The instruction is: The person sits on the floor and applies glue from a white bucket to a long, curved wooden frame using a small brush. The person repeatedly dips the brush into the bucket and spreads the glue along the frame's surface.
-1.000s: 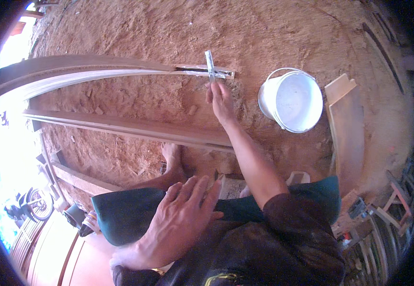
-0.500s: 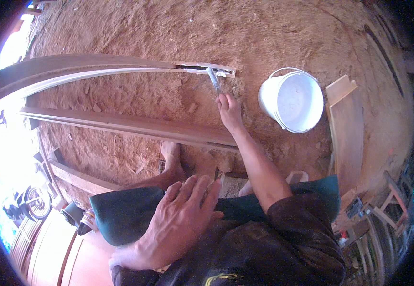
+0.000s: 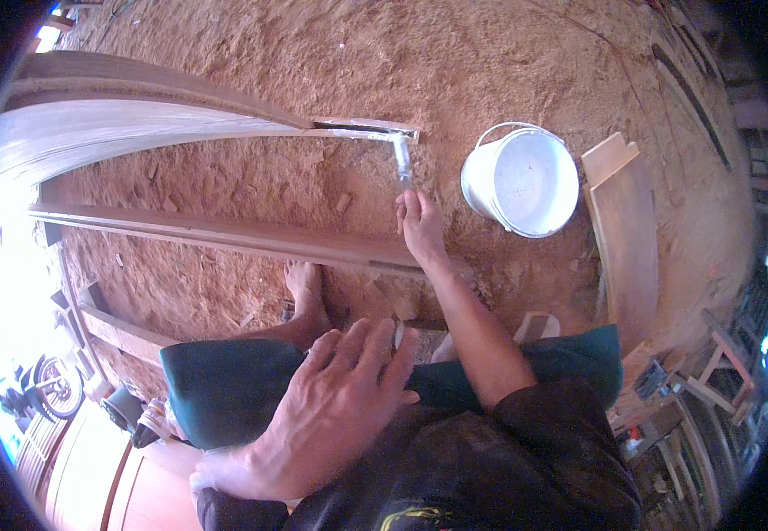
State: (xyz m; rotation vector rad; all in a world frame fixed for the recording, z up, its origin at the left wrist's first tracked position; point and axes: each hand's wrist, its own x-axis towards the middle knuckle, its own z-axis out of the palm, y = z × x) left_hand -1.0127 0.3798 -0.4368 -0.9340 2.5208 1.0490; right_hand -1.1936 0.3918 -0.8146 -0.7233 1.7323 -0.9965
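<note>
**A:** What does the head view show of your hands?

**B:** My right hand (image 3: 419, 221) reaches out ahead of me, a little right of the picture's middle. It is closed around the lower end of a paintbrush (image 3: 401, 159), whose pale handle runs up toward twelve o'clock. The brush's far end touches the end of a long curved wooden board (image 3: 136, 128) that sweeps in from nine o'clock. My left hand (image 3: 340, 407) lies flat and open, fingers spread, on my knee, which is covered by dark green shorts (image 3: 225, 389). It holds nothing.

**A:** Where is the brush among the other things?

**B:** It sits just above centre. A white bucket (image 3: 526, 177) stands near it at three o'clock from my right hand, on the ground, apart from the brush. The board's end has a narrow pale strip where the brush meets it.

**A:** What else is around you?

**B:** The floor (image 3: 455, 62) is covered in reddish sawdust. A second long plank (image 3: 207, 234) lies across the picture just below the curved board, passing under my right wrist. My bare foot (image 3: 306, 288) rests beside it at about six o'clock from the brush. A shorter flat board (image 3: 623, 221) lies at three o'clock beyond the bucket. At seven o'clock, by the rim, a motorbike (image 3: 43, 389) shows small and blurred.
</note>
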